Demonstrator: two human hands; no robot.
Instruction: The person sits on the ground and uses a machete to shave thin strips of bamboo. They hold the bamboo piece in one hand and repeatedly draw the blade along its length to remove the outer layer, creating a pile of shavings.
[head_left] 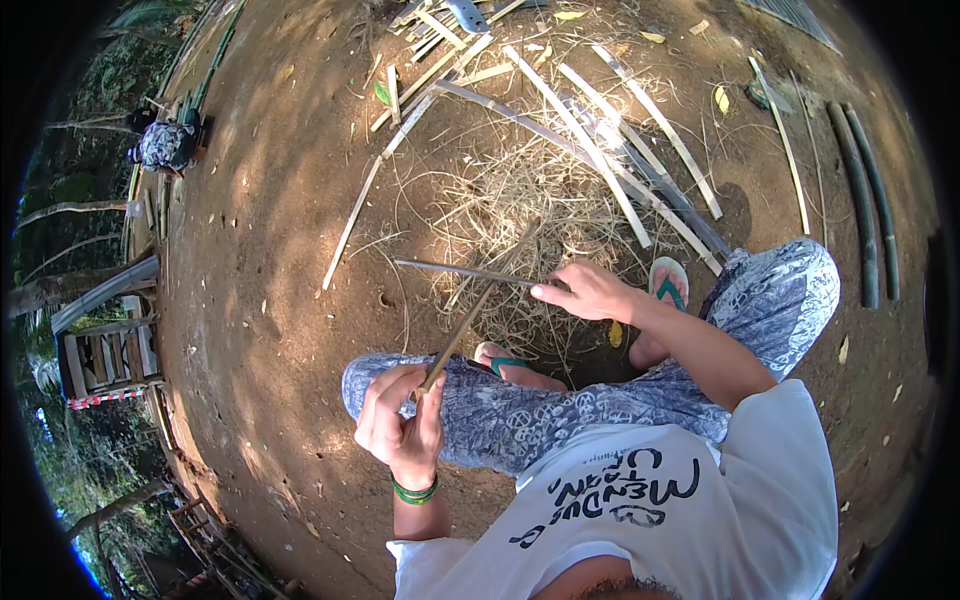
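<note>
My left hand (pixel 400 425), with a green band at its wrist, is closed round the near end of a bamboo strip (pixel 455 343). The strip slants away from me over a pile of thin shavings (pixel 530 200). In my right hand (pixel 590 292) is a knife (pixel 450 267), its handle hidden by the fingers. Its long, narrow, dark blade points left and crosses the strip about midway. Whether the edge bites into the strip, I cannot tell. Both hands are above my patterned trousers (pixel 540 420) and sandalled feet (pixel 672 285).
Pale split strips (pixel 580 140) lie on and around the shavings, with more strips (pixel 430 45) heaped at the far side. Two dark poles (pixel 855 200) lie at right. At far left a person (pixel 168 145) is near a wooden structure (pixel 110 355). The ground is bare earth (pixel 260 280).
</note>
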